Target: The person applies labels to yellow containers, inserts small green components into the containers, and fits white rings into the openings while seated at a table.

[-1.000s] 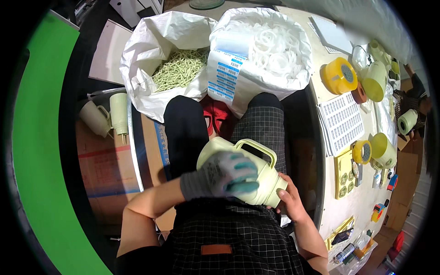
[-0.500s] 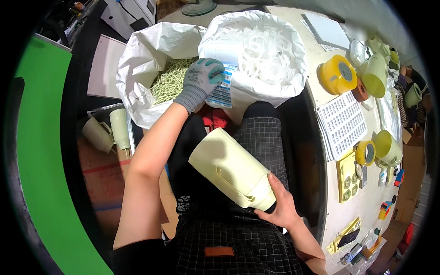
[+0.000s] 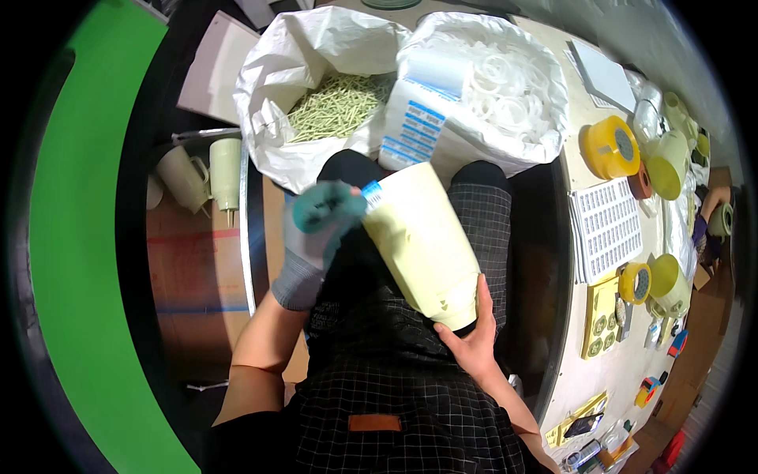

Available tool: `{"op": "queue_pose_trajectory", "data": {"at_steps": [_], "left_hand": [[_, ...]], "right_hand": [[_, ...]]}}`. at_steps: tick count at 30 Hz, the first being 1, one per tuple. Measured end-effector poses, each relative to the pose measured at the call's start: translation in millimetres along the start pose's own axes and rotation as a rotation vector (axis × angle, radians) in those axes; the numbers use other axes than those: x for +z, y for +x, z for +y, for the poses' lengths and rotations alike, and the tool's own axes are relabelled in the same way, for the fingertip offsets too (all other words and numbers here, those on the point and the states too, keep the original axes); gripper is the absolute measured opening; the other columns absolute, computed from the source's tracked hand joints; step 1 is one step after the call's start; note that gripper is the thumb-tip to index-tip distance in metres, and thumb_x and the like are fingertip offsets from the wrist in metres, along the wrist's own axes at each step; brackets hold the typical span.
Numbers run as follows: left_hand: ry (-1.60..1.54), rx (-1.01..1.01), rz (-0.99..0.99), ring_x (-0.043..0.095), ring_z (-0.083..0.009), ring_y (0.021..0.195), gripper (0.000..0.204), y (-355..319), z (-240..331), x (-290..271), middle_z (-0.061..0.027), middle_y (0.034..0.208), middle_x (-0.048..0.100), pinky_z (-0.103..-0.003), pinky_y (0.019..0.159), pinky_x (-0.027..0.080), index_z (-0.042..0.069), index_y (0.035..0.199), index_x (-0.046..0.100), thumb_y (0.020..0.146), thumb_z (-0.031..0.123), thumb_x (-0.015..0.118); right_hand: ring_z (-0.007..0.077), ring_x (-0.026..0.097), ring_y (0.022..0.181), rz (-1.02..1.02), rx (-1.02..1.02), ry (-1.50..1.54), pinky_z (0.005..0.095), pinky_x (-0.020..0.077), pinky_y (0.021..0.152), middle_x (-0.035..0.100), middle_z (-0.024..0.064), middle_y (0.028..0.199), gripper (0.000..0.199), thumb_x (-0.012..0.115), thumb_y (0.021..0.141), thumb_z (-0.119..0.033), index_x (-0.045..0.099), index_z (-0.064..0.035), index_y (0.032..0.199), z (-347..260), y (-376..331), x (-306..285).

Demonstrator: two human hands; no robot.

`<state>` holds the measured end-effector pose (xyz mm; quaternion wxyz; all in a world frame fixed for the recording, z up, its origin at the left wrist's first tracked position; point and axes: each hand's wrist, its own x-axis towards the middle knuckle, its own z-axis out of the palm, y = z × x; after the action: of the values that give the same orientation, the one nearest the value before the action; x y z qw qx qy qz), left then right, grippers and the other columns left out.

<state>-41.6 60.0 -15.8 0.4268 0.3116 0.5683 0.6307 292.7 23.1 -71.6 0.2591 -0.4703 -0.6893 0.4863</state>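
A pale yellow jug body [image 3: 426, 245] lies tilted across my lap, its wide end pointing away from me. My bare right hand [image 3: 474, 336] grips its narrower end. At the wide end's left edge, my left hand [image 3: 320, 225], in a grey glove with teal fingertips, pinches a small blue-and-white sticker [image 3: 371, 196]. That glove is smeared by motion; whether the sticker touches the jug is hard to tell. A sheet of blue-and-white stickers [image 3: 414, 126] hangs from a white roll [image 3: 437, 73] resting on a sack ahead.
One white sack [image 3: 264, 146] holds pale green sticks [image 3: 339, 108]; the other holds clear rings [image 3: 505, 87]. Similar jugs [image 3: 225, 174] stand at left beside a carton [image 3: 197, 268]. On the right-hand table [image 3: 545, 387] lie tape rolls [image 3: 610, 148], label sheets [image 3: 608, 229] and cups.
My left hand has come from the sticker sheet back to the jug, bringing a sticker. The jug has been turned: its handle no longer shows, and its wide end has swung right.
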Motion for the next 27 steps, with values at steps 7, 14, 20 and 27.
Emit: {"op": "queue_pose_trajectory", "data": {"at_steps": [7,14,20,27], "left_hand": [[-0.134,-0.047,-0.05,0.071,-0.0155,0.072,0.011,-18.2,-39.1,-13.2,-0.0093,0.094,0.076,-0.028,0.065,0.058,-0.001,0.104,0.077,0.094,0.003,0.081],[0.15,-0.14,0.031,0.067,-0.0133,0.07,0.015,-21.7,-31.8,-12.2,-0.004,0.082,0.069,-0.026,0.062,0.053,0.0,0.104,0.075,0.092,0.004,0.083],[0.353,0.189,-0.127,0.061,-0.0222,0.126,0.065,-46.4,-48.7,-17.6,-0.0136,0.141,0.059,-0.039,0.11,0.052,0.0,0.158,0.042,0.104,0.016,0.072],[0.809,-0.487,-0.648,0.07,-0.0368,0.108,0.033,-103.3,-56.7,-32.7,-0.0168,0.111,0.076,-0.042,0.095,0.053,0.0,0.126,0.072,0.111,0.026,0.058]], "right_hand": [[0.0462,0.046,0.151,0.017,-0.088,-0.088,0.0506,0.0402,0.123,0.042,0.0323,0.164,0.112,0.094,0.077,-0.016,0.029,0.0026,0.166,10.4,-4.9,7.9],[0.047,0.047,0.151,0.13,-0.389,-0.21,0.053,0.0417,0.122,0.041,0.0323,0.165,0.112,0.094,0.074,-0.015,0.032,-0.0041,0.167,15.1,2.2,20.3],[0.0446,0.045,0.154,0.013,-0.271,0.063,0.0496,0.0377,0.124,0.041,0.0308,0.167,0.1,0.079,0.09,-0.049,0.035,-0.0028,0.167,-15.3,24.5,-56.7],[0.0345,0.075,0.104,0.162,-0.197,-0.201,0.0409,0.0599,0.092,0.076,0.0138,0.115,0.04,0.078,0.092,-0.034,0.075,-0.0062,0.121,-87.6,124.2,-63.8]]}}
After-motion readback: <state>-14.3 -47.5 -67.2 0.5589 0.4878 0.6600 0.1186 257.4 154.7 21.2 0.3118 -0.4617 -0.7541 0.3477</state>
